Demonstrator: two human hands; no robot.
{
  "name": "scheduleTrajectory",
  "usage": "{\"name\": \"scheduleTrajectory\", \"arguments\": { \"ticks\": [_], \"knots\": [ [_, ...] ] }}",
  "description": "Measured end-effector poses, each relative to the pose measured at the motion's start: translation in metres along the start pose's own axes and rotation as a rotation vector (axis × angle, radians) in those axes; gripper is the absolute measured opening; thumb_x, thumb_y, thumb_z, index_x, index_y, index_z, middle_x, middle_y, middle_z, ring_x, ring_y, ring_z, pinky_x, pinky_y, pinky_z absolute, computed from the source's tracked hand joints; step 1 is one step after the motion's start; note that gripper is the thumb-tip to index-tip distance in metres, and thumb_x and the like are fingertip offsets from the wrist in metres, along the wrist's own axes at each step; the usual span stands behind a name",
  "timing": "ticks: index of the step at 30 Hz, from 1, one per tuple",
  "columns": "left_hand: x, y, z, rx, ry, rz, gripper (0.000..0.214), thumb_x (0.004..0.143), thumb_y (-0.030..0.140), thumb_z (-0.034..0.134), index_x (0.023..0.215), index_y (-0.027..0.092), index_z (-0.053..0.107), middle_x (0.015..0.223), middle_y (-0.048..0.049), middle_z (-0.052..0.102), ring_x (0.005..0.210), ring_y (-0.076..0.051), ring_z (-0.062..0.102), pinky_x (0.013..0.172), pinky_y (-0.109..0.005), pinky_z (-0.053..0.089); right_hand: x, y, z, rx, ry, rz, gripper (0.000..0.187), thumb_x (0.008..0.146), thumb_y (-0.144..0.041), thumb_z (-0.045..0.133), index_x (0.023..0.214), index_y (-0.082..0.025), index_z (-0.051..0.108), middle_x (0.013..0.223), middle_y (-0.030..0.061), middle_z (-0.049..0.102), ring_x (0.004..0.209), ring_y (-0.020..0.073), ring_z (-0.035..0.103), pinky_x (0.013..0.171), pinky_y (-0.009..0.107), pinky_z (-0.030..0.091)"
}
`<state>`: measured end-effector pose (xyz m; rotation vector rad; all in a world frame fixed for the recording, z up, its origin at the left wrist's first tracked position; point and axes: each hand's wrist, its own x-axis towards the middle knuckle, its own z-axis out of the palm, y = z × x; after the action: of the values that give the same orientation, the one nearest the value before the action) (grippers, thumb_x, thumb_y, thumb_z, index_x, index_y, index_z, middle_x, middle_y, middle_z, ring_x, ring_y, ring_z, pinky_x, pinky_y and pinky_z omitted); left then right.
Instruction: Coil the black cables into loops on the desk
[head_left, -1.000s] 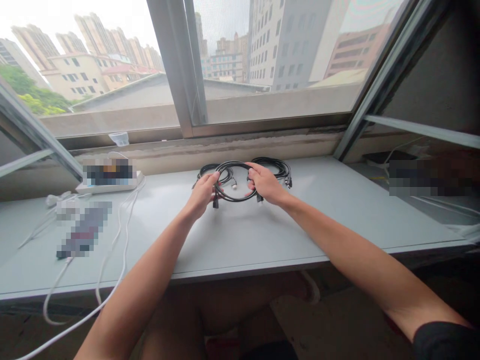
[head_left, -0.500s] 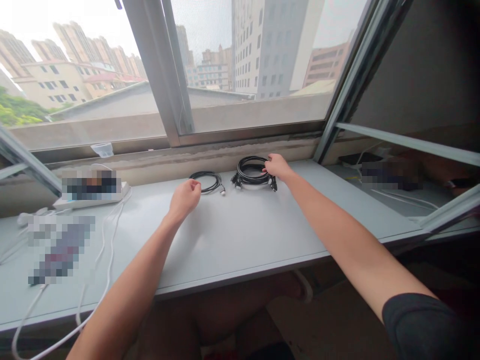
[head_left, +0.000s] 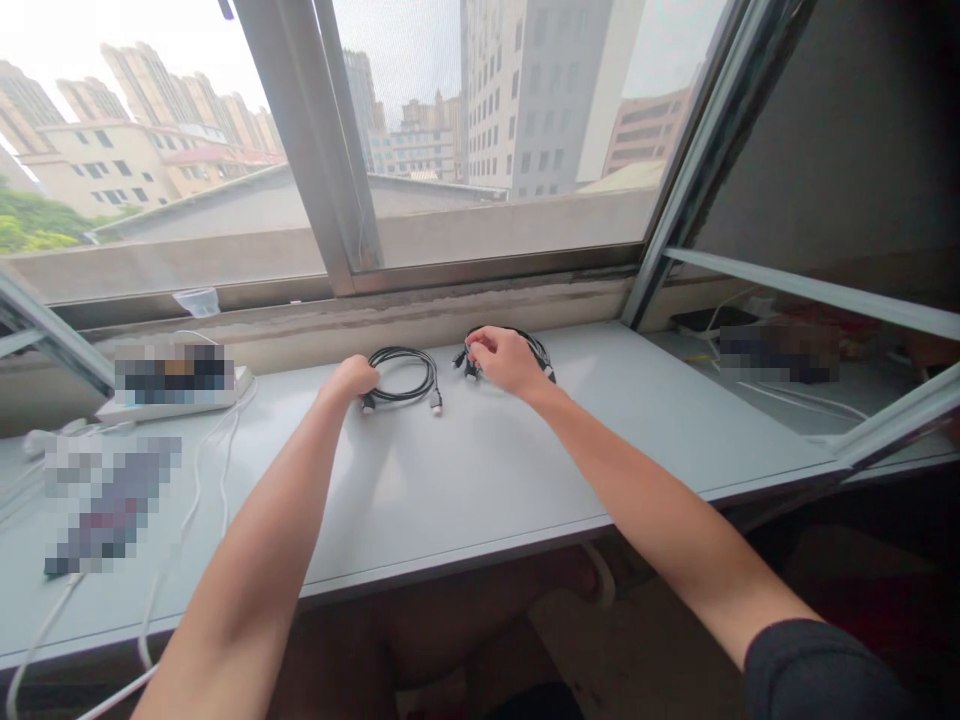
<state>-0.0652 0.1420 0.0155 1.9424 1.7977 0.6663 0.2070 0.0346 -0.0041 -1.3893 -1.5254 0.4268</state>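
Two coils of black cable lie on the grey ledge (head_left: 480,470) under the window. My left hand (head_left: 350,380) is closed at the left edge of the smaller coil (head_left: 405,375), gripping it near one plug. My right hand (head_left: 504,360) rests on top of the thicker bundle of coiled black cables (head_left: 538,350), its fingers curled round the strands and plugs at the bundle's left side. Most of that bundle is hidden under the hand.
A white power strip (head_left: 176,395) sits at the back left with white cords (head_left: 225,470) trailing over the ledge's front edge. Blurred items lie at far left (head_left: 105,500). A small plastic cup (head_left: 195,300) stands on the sill. An open window frame (head_left: 825,290) juts in at right.
My left hand has moved forward onto the smaller coil and pulled it slightly nearer. My right hand shifted from the bundle's right side to its left, covering it.
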Motion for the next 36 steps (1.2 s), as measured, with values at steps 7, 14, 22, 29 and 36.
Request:
{"name": "scheduleTrajectory", "arguments": {
  "ticks": [7,14,22,29,36],
  "knots": [
    [-0.043,-0.011,0.001,-0.194,0.027,-0.020,0.013,0.082,0.020,0.062,0.070,0.019,0.059,0.066,-0.0048,0.062,0.061,-0.017,0.057,0.060,-0.029,0.042,-0.034,-0.012,0.029,0.496,-0.448,0.398,0.047,0.082,-0.018,0.084,0.124,-0.013,0.064,0.103,0.0116,0.073,0.082,0.0193,0.076,0.078,0.034,0.068],
    [-0.068,-0.005,0.024,-0.883,-0.013,0.064,0.015,0.082,0.024,0.073,0.083,0.015,0.060,0.074,-0.0039,0.066,0.067,-0.013,0.061,0.072,-0.028,0.050,-0.038,-0.010,0.028,0.844,-0.538,0.395,0.051,0.066,-0.020,0.098,0.109,-0.019,0.071,0.094,0.0068,0.077,0.087,0.0188,0.076,0.083,0.034,0.067],
    [-0.090,0.012,0.039,-1.068,-0.102,0.109,0.037,0.072,0.028,0.087,0.094,0.015,0.061,0.086,-0.0034,0.071,0.077,-0.014,0.069,0.082,-0.032,0.056,-0.031,-0.005,0.037,0.712,-0.246,0.379,0.033,0.067,-0.037,0.093,0.088,-0.020,0.074,0.090,0.0020,0.074,0.082,0.0132,0.066,0.061,0.019,0.051],
    [-0.109,0.030,0.047,-1.077,-0.143,0.060,0.051,0.061,0.032,0.095,0.096,0.018,0.061,0.095,-0.0042,0.072,0.087,-0.017,0.070,0.083,-0.038,0.058,-0.030,-0.010,0.041,0.823,-0.117,0.295,0.043,0.066,-0.047,0.087,0.094,-0.020,0.070,0.072,-0.0025,0.066,0.064,0.0123,0.060,0.061,0.026,0.049],
    [-0.106,0.035,0.032,-1.325,-0.081,-0.048,0.057,0.064,0.031,0.096,0.105,0.019,0.057,0.094,-0.0022,0.070,0.089,-0.016,0.071,0.084,-0.035,0.060,-0.036,-0.015,0.041,0.585,-0.122,0.224,0.036,0.072,-0.047,0.081,0.092,-0.019,0.070,0.052,-0.0058,0.053,0.047,0.0112,0.046,0.046,0.024,0.034]
  ]
}}
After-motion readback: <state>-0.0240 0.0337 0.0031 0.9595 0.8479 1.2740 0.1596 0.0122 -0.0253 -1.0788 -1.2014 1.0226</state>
